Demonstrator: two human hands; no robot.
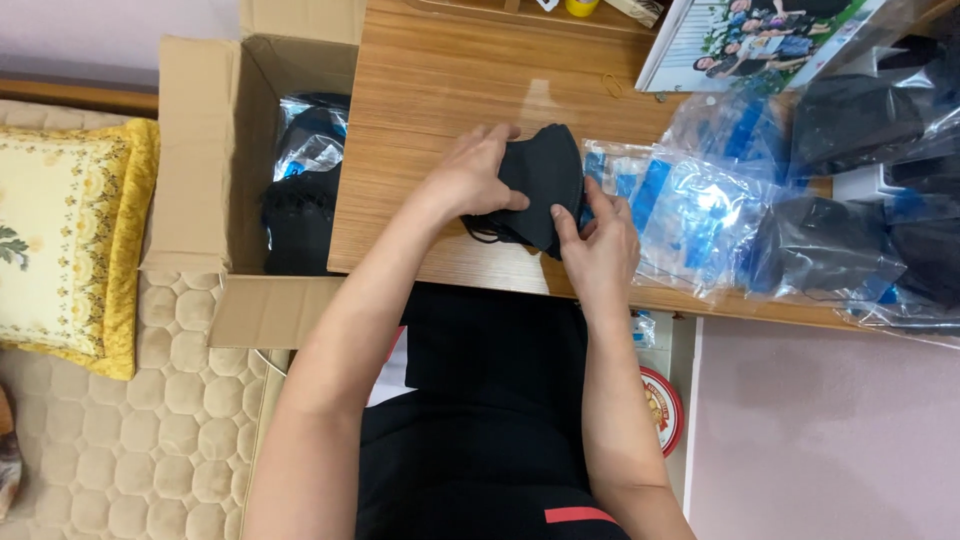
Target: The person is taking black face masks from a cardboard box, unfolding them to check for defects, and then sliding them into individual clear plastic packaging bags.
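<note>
A: Where do we find the stack of black masks?

B: On the wooden table, near its front edge. Our left hand presses down on the stack's left side, fingers spread over the cloth. Our right hand pinches the stack's lower right corner.

A: What surrounds the stack?

B: To its right lie clear plastic bags with blue print, just beside it. Farther right sit bagged black masks. Left of the table stands an open cardboard box holding more bagged goods.
</note>
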